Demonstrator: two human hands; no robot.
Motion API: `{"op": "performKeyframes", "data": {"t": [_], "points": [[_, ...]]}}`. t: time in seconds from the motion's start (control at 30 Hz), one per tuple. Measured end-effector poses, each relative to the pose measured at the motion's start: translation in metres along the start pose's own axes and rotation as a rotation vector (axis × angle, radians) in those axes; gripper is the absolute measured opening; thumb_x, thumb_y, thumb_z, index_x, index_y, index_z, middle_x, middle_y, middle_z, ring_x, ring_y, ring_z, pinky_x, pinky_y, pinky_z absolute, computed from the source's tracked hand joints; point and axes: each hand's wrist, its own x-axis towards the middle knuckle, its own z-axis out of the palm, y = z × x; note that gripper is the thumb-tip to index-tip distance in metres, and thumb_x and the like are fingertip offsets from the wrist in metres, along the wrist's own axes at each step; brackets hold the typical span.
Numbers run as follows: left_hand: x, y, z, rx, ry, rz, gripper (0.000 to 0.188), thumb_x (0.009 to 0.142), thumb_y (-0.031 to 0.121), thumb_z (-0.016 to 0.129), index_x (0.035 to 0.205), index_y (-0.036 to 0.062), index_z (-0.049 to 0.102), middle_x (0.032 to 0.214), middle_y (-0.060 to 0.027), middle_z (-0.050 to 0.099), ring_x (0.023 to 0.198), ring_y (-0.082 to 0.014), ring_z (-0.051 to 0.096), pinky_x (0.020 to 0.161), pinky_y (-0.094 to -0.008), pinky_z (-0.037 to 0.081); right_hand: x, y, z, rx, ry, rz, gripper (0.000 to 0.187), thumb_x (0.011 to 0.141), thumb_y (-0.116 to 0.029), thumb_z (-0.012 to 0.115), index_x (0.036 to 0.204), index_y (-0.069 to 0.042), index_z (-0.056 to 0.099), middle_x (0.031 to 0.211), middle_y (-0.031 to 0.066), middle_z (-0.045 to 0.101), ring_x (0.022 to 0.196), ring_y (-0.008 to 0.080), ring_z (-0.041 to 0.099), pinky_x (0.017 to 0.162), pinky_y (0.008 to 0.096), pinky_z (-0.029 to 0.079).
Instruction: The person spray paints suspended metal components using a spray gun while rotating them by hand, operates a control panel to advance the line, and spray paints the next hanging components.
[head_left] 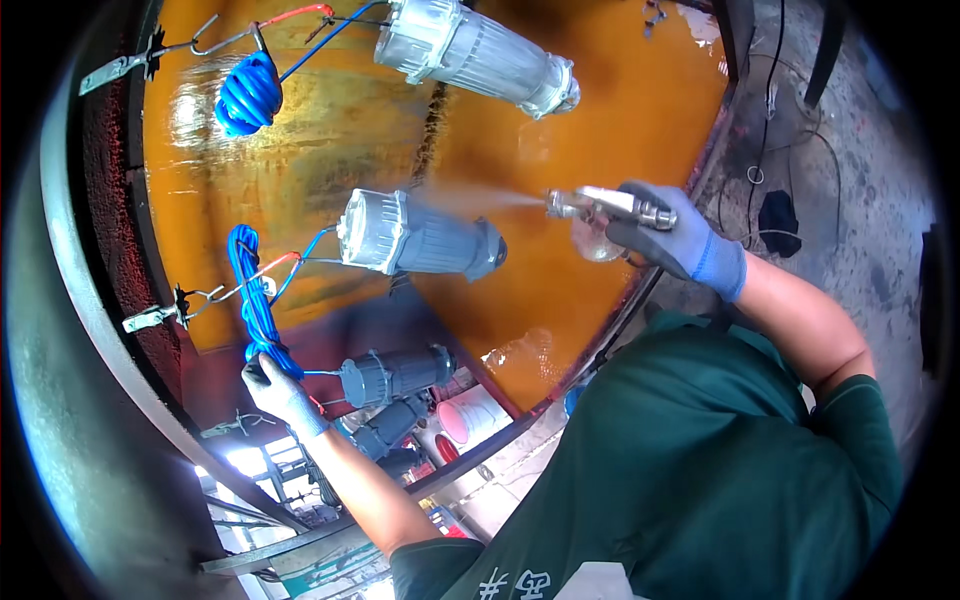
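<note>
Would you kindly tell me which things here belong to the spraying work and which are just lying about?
In use:
spray gun, in the right hand, misting toward the hanging grey pump
blue cable coil, held in the left hand

Apparently just lying about:
pink bucket, low down
black bundle on the floor

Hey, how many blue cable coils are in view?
2. The upper coil hangs at the picture's upper left; the lower coil is below it, its bottom end held by the left hand. Others may be hidden.
</note>
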Motion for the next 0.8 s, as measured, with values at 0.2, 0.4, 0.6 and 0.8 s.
{"op": "performKeyframes", "data": {"t": [0.2, 0.4, 0.6, 0.8], "points": [[-0.003, -0.006, 0.003, 0.116, 0.017, 0.073, 0.022, 0.106, 0.017, 0.066, 0.115, -0.0027, 0.068, 0.102, -0.0120, 0.074, 0.086, -0.0203, 0.068, 0.081, -0.0360, 0.057, -0.010, -0.002, 0.002, -0.153, -0.262, -0.180, 0.025, 0.099, -0.025, 0.078, 0.103, -0.002, 0.068, 0.083, 0.0122, 0.070, 0.076, 0.0176, 0.069, 0.071, 0.0350, 0.055], [0.002, -0.018, 0.014, 0.053, -0.002, -0.019, 0.031, 0.099, 0.017, 0.069, 0.123, -0.0017, 0.068, 0.117, -0.0188, 0.075, 0.105, -0.0315, 0.072, 0.098, -0.0443, 0.054, -0.006, 0.016, 0.003, 0.077, 0.052, -0.013, 0.025, 0.098, -0.025, 0.079, 0.104, -0.003, 0.069, 0.086, 0.0142, 0.072, 0.078, 0.0222, 0.072, 0.073, 0.0369, 0.056], [0.010, -0.038, 0.019, -0.013, -0.036, -0.053, 0.026, 0.098, 0.008, 0.066, 0.122, -0.0015, 0.068, 0.116, -0.0177, 0.075, 0.104, -0.0299, 0.072, 0.097, -0.0424, 0.055, -0.006, 0.036, 0.003, -0.139, -0.128, -0.062, 0.024, 0.098, -0.023, 0.077, 0.101, -0.002, 0.068, 0.089, 0.0155, 0.074, 0.078, 0.0250, 0.072, 0.074, 0.0379, 0.056], [0.019, -0.050, 0.023, 0.096, -0.006, -0.034, 0.023, 0.097, 0.007, 0.066, 0.119, -0.0007, 0.069, 0.113, -0.0166, 0.076, 0.101, -0.0291, 0.073, 0.095, -0.0424, 0.056, -0.001, 0.060, -0.003, -0.148, -0.207, -0.061, 0.023, 0.099, -0.023, 0.076, 0.103, -0.002, 0.068, 0.089, 0.0136, 0.074, 0.082, 0.0216, 0.074, 0.076, 0.0364, 0.057]]}}
